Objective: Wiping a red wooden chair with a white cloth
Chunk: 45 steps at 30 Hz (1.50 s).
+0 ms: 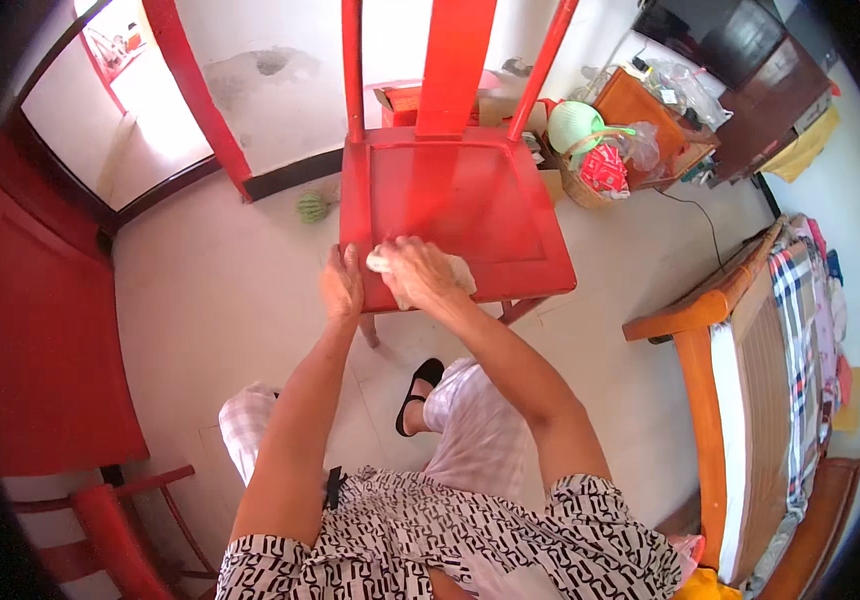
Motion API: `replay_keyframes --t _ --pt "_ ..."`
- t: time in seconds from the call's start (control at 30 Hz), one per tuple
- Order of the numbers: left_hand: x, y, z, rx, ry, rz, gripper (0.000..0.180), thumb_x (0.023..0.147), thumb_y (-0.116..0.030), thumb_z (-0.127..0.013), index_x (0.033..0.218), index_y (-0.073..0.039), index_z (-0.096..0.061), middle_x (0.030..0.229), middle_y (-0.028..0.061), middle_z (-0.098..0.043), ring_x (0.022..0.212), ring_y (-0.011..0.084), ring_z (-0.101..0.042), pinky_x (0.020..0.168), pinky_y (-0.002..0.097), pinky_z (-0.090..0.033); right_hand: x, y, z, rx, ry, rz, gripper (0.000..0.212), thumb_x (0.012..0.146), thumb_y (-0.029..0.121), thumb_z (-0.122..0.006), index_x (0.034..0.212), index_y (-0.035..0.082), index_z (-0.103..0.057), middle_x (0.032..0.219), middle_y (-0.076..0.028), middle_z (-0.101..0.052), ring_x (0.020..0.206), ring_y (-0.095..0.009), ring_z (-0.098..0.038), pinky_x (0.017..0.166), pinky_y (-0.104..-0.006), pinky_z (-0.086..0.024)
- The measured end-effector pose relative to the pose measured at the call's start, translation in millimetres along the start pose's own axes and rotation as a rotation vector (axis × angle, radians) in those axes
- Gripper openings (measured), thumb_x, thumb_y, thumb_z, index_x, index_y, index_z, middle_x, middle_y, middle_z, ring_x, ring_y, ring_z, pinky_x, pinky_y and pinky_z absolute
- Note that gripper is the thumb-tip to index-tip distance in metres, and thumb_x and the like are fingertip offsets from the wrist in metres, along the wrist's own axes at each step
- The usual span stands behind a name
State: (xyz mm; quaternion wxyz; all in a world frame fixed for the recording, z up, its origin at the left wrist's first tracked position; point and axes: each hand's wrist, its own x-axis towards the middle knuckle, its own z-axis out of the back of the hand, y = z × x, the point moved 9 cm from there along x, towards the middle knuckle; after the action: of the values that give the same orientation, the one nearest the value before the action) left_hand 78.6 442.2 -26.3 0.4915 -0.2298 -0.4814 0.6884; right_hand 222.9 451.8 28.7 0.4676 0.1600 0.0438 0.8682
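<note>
Tiled floor (200, 290), white wall (285, 110) beyond, red chair (455, 165) square ahead. Left hand (343, 283) against left edge of seat (480, 205), near front corner; fingers roughly straight, but whether they clasp underneath, cannot tell. Right hand (420, 272), one nearer pale cloth (463, 274), curled down over it by seat's front edge: cloth beneath fingers, poking out both sides, long axis roughly along that edge. No writing readable on chair or cloth.

1 cloth (464, 274) on chair (470, 195), under right hand (422, 270), watermelon (312, 207) left, bed (702, 430) right
</note>
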Motion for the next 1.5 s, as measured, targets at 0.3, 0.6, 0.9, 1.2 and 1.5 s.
replay_keyframes --t 0.3,0.6,0.9,1.2,1.5 --pt "-1 10 -1 0.066 0.070 0.067 0.055 0.101 -0.049 -0.049 0.126 0.000 -0.057 0.108 0.0297 -0.066 0.104 0.0482 -0.061 0.088 0.0510 -0.047 -92 -86 94 0.228 -0.354 -0.008 0.032 0.084 0.027 -0.068 0.114 0.016 -0.067 0.104 -0.013 -0.068 0.098 -0.032 -0.066 0.080 -0.0453 -0.054" --pt "1 16 -5 0.086 0.035 0.043 0.065 0.098 -0.051 -0.051 0.132 0.005 -0.054 0.117 0.0297 -0.065 0.113 0.0437 -0.062 0.094 0.0463 -0.048 -136 -195 74 -0.241 -0.424 -0.526 0.036 0.077 0.021 -0.073 0.109 0.009 -0.062 0.098 -0.012 -0.060 0.092 -0.034 -0.062 0.081 -0.0454 -0.051" --pt "14 25 -6 0.145 0.035 -0.004 0.069 0.097 -0.054 -0.052 0.129 0.007 -0.057 0.116 0.0296 -0.066 0.112 0.0417 -0.063 0.094 0.0451 -0.048 -132 -191 76 -0.257 -0.468 -0.539 0.038 0.074 0.023 -0.076 0.108 0.011 -0.063 0.096 -0.010 -0.059 0.091 -0.030 -0.062 0.079 -0.0443 -0.051" --pt "13 23 -8 0.241 0.019 -0.034 0.066 0.098 -0.056 -0.049 0.128 0.002 -0.059 0.116 0.0274 -0.066 0.109 0.0415 -0.063 0.092 0.0463 -0.049 -131 -169 68 -0.313 -0.467 -0.697 0.044 0.074 0.024 -0.076 0.115 0.015 -0.063 0.095 -0.007 -0.059 0.090 -0.028 -0.061 0.077 -0.0458 -0.049" --pt "11 27 2 0.103 -0.003 0.107 0.058 0.099 -0.052 -0.047 0.125 -0.002 -0.063 0.112 0.0249 -0.068 0.108 0.0413 -0.064 0.092 0.0457 -0.048 -47 -5 18 -0.058 -0.461 -0.261 0.044 0.074 0.025 -0.074 0.114 0.017 -0.060 0.097 -0.007 -0.055 0.092 -0.028 -0.059 0.075 -0.0474 -0.047"
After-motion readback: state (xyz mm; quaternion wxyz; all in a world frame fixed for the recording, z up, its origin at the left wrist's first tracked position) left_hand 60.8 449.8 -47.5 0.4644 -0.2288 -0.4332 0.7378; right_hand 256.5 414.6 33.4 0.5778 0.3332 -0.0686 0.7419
